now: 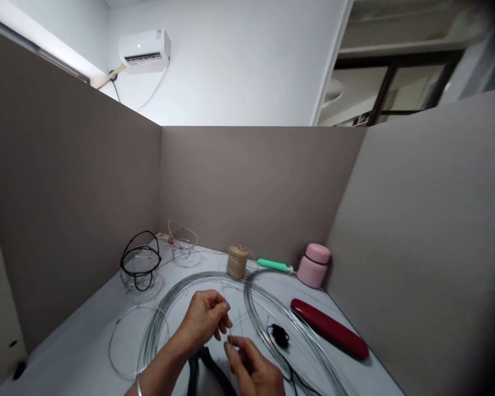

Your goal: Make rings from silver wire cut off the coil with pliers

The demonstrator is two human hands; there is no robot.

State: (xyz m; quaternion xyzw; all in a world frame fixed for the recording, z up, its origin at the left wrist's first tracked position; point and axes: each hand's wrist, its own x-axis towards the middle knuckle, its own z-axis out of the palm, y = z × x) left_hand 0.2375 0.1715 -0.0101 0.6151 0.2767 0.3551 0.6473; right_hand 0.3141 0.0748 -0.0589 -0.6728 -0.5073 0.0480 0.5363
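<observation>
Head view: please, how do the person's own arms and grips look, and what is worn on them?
The grips are two bare hands, the left hand and the right hand, with no gloves. The left forearm shows no sleeve and wears a thin metal bangle. Little of the right forearm shows, and no sleeve or jewellery can be seen on it.

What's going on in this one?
A person is pinching a thin wire between the fingers of their left hand and right hand, above a white tabletop. Black-handled pliers lie just beneath the hands, among coils of silver wire. A small black wire bundle sits to the right, and a finished-looking wire basket stands toward the back.
</observation>
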